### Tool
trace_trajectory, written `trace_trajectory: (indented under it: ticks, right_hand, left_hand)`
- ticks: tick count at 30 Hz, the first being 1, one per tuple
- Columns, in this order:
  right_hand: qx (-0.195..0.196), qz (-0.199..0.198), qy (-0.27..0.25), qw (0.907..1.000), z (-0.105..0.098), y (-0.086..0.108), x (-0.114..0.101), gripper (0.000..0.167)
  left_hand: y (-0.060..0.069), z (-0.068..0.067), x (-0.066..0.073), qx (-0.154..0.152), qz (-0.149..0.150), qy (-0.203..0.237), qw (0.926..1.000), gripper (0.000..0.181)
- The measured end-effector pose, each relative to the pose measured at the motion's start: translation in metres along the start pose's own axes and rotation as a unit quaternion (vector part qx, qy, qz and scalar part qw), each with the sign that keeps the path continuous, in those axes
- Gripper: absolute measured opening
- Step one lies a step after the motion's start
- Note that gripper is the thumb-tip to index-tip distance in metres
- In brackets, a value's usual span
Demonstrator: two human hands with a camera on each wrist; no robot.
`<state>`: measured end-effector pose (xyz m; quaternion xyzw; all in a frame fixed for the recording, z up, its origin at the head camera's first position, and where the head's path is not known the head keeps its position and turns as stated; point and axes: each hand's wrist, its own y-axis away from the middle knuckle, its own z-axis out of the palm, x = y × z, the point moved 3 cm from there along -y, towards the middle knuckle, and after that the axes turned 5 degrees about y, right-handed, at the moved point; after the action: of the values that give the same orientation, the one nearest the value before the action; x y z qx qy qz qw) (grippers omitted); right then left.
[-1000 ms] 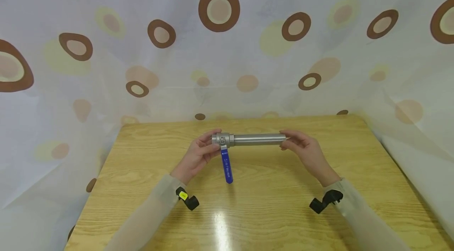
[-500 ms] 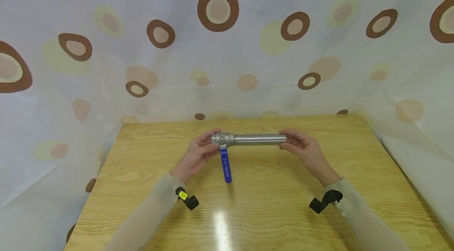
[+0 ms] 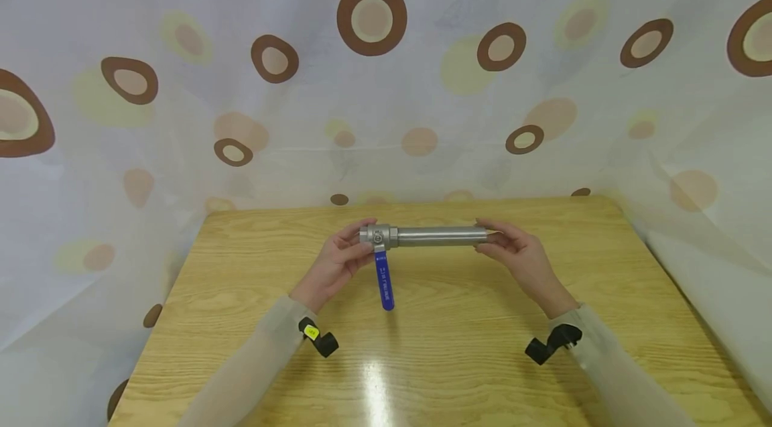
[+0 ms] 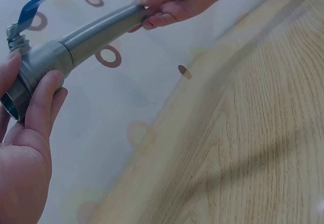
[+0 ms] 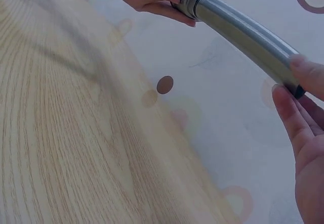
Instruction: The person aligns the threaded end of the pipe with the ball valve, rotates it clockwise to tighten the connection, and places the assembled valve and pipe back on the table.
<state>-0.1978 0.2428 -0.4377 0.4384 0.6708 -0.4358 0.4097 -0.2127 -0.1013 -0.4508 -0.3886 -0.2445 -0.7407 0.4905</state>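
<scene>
A steel ball valve (image 3: 378,236) with a blue lever handle (image 3: 384,281) is joined to a straight steel pipe (image 3: 442,236). Both are held level above the table, the lever pointing toward the person. My left hand (image 3: 334,263) grips the valve body, thumb on the near side and fingers behind it. In the left wrist view the valve's open end (image 4: 11,107) shows beside the palm. My right hand (image 3: 523,263) pinches the pipe's far right end between thumb and fingers. The right wrist view shows the right thumb (image 5: 309,75) on the pipe's tip.
A wood-grain table (image 3: 458,360) lies under both hands. White cloth (image 3: 386,92) with brown and yellow circles hangs behind it and at both sides. A black wrist camera (image 3: 319,338) sits on the left sleeve, another camera (image 3: 553,343) on the right.
The right fingers have shifted slightly at the pipe's end over the last second. The valve's lever has turned very slightly; otherwise valve, pipe and left hand stay in place.
</scene>
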Motion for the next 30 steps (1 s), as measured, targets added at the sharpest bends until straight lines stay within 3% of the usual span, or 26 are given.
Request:
trace_trajectory:
  ticks: [10,19,30]
  right_hand:
    - [0.006,-0.003,0.023,0.9997,-0.0012,-0.0011,-0.0026,0.04]
    - [-0.013,-0.016,-0.02,0.9996,-0.0011,-0.0017,0.0003,0.044]
    - [0.008,-0.008,0.009,0.9999,-0.0005,-0.0025,0.0006,0.04]
  left_hand:
    - [-0.0017,-0.0015,-0.0009,0.0,-0.004,-0.002,1.0,0.054]
    - [-0.0008,-0.0013,0.0007,0.0,-0.001,0.001,1.0,0.052]
    - [-0.0013,-0.0019,0.0001,-0.001,0.002,0.004,1.0,0.052]
